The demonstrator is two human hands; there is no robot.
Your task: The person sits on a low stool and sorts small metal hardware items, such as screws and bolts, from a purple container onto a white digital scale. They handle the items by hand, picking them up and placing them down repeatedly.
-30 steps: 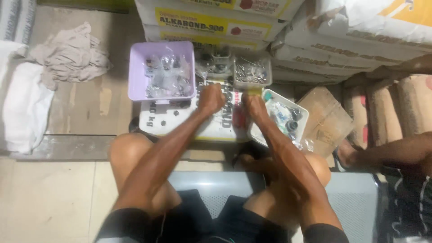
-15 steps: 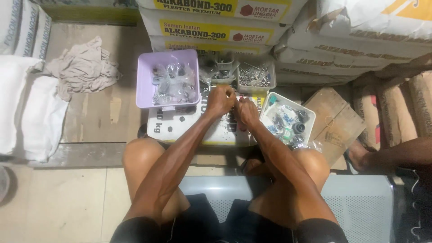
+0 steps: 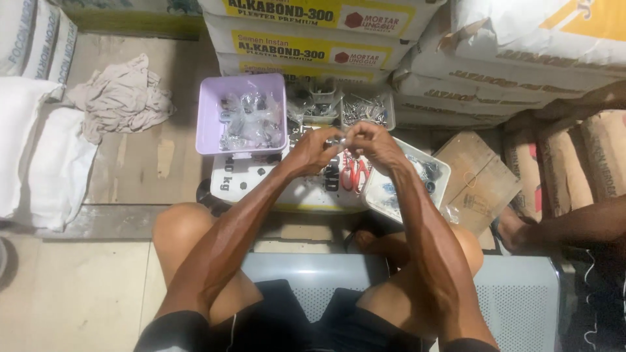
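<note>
My left hand [image 3: 315, 151] and my right hand [image 3: 372, 143] meet fingertip to fingertip over a white sack [image 3: 261, 186] lying flat on the floor. Both pinch one small shiny metal part [image 3: 340, 141] between them; its shape is too small to tell. A lilac plastic tray [image 3: 210, 111] with bagged metal fittings sits just left of my left hand. A white tray [image 3: 435, 171] of dark and metal small parts lies under my right wrist. Red-handled scissors [image 3: 355, 173] rest on the sack below my hands.
Two clear boxes of metal hardware [image 3: 365, 107] stand behind my hands, against stacked cement sacks [image 3: 313, 39]. A crumpled rag [image 3: 120, 94] and white sacks [image 3: 39, 150] lie left. Cardboard [image 3: 473, 179] and another person's leg [image 3: 574, 225] are at the right. I sit on a grey perforated bench [image 3: 515, 300].
My hands have lifted off the sack and come together around the small metal part. The view has shifted slightly, with the trays now a bit lower in frame.
</note>
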